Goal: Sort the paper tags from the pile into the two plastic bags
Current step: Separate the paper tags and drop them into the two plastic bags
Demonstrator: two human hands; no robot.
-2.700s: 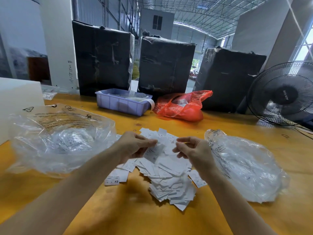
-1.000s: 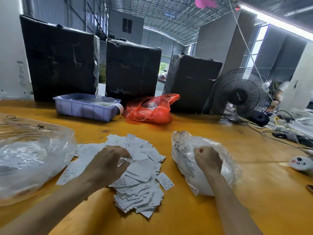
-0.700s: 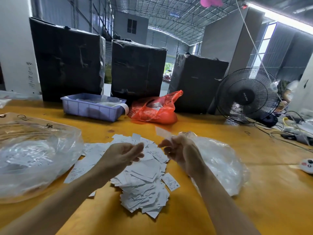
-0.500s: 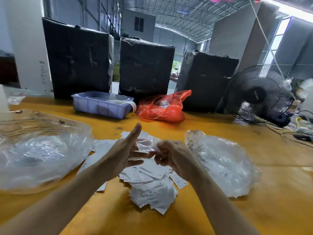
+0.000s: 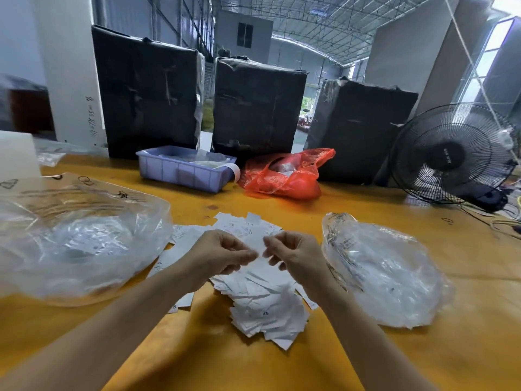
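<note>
A loose pile of small white paper tags point(image 5: 262, 303) lies on the bench in front of me. A crumpled clear plastic bag point(image 5: 76, 244) lies to its left, another clear bag point(image 5: 386, 275) to its right.

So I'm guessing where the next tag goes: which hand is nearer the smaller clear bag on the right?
Right. The right hand hovers over the tag pile, right beside that bag; the left hand is farther, across the pile.

Matt white paper tags point(image 5: 262, 300) lie on a smooth, yellow-painted desk point(image 5: 423, 348); both clear plastic bags point(image 5: 76, 244) point(image 5: 389, 277) are glossy and crinkled, the lavender plastic tray point(image 5: 183, 173) dull.
</note>
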